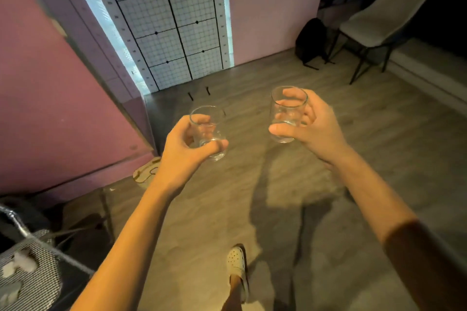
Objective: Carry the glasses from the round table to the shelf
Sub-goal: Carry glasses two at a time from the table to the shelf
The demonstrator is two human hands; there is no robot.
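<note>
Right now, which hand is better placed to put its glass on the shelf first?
Probably the right hand: its glass is held higher and farther forward than the left hand's glass. No shelf is clearly visible.

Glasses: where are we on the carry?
Done: both are picked up, with no round table in view. In hand: the left hand grips one clear glass and the right hand grips the second glass, both held upright over the wooden floor. Left: reaching the shelf and setting them down; no shelf identifiable yet.

Chair point(384, 20) top cut off — checked fabric point(27, 272) blurred, edge-cropped
</note>
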